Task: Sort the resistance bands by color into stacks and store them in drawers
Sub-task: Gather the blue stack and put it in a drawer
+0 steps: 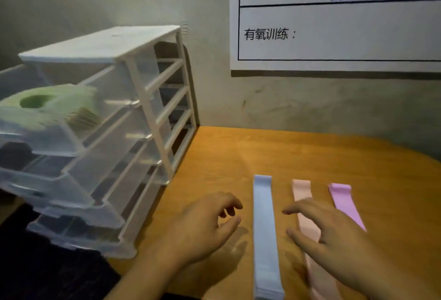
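Lying in a pulled-out clear drawer (35, 137): green bands (56, 105).

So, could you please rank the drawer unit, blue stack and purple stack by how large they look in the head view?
1. Drawer unit
2. Blue stack
3. Purple stack, though the right hand hides its near end.

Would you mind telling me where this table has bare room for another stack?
The widest bare table lies between the wall and the far ends of the blue stack, peach stack and purple stack. Right of the purple stack is free too. The front is crowded: the left hand and right hand flank the blue stack.
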